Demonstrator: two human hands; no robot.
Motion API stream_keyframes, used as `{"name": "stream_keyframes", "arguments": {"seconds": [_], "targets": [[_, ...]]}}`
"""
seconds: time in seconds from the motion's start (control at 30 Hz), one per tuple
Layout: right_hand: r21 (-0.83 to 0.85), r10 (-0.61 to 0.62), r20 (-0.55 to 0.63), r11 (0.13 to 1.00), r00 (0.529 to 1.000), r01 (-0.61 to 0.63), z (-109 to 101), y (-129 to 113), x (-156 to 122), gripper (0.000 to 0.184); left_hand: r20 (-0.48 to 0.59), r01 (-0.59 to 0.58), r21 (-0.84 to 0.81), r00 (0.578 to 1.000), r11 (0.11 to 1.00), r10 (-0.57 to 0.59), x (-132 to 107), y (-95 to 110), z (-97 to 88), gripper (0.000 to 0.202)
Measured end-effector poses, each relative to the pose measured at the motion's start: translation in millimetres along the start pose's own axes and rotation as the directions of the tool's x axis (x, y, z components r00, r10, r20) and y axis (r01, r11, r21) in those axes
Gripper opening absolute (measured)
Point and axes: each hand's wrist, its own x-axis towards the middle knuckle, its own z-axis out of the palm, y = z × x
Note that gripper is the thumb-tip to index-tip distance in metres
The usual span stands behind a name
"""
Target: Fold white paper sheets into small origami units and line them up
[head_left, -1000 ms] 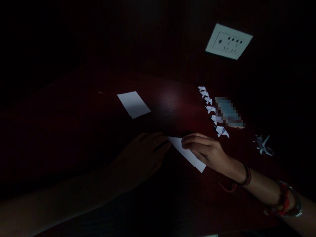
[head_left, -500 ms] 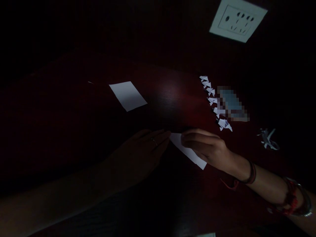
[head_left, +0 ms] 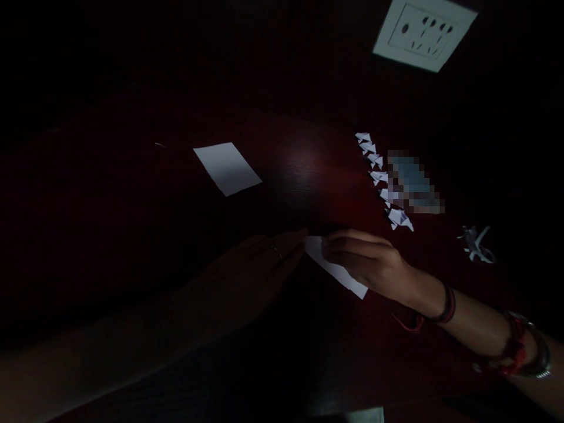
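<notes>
A folded strip of white paper point(head_left: 339, 271) lies slantwise on the dark red table between my hands. My right hand point(head_left: 368, 254) is over its upper right side, fingers bent and held together, tips pressed on the paper. The fingers of my left hand point(head_left: 268, 261) are stretched out low over the table, their tips touching the strip's left end; a ring shows on one finger. Deep shadow covers most of this hand, and its thumb is hard to make out. Part of the strip is hidden under my right hand.
A square white sheet point(head_left: 228, 169) lies beyond my left hand. Several small folded paper figures point(head_left: 399, 218) form a row at the right, beside a blurred-out flat object point(head_left: 414, 182). Farther right is a tangle of pale strips point(head_left: 477, 244). A socket plate point(head_left: 425, 34) is at the upper right.
The whole view has shifted very slightly. My left fingertips have edged a little to the right along the paper's end; my right hand stays pressed on the strip.
</notes>
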Motion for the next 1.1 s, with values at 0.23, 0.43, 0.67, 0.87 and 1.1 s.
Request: {"name": "stream_keyframes", "arguments": {"seconds": [0.23, 0.43, 0.67, 0.87, 1.1], "targets": [[-0.001, -0.006, 0.016, 1.0, 1.0, 0.006, 2, 3, 0, 0.02, 0.047, 0.059, -0.054, 0.997, 0.997, -0.056, 2, -3, -4.6, 0.038], [0.013, 0.051, 0.094, 0.999, 0.994, -0.052, -6, 4, 6, 0.022, 0.102, 0.117, -0.145, 0.99, 0.982, -0.102, 3, -14, -3.3, 0.039], [-0.275, -0.016, 0.209, 0.959, 0.978, 0.074, -8, -1, 21, 0.028, 0.164, 0.155, -0.101, 0.977, 0.983, -0.137, 2, -11, -3.7, 0.042], [-0.424, -0.004, 0.205, 0.901, 0.979, 0.093, -15, -1, 3, 0.027, 0.182, 0.159, -0.069, 0.973, 0.985, -0.144, 2, -10, -8.3, 0.044], [-0.327, 0.212, -0.003, 0.924, 0.977, -0.201, -31, -5, -11, 0.021, 0.098, 0.166, -0.117, 0.983, 0.979, -0.155, 5, -7, -4.6, 0.042]]}}
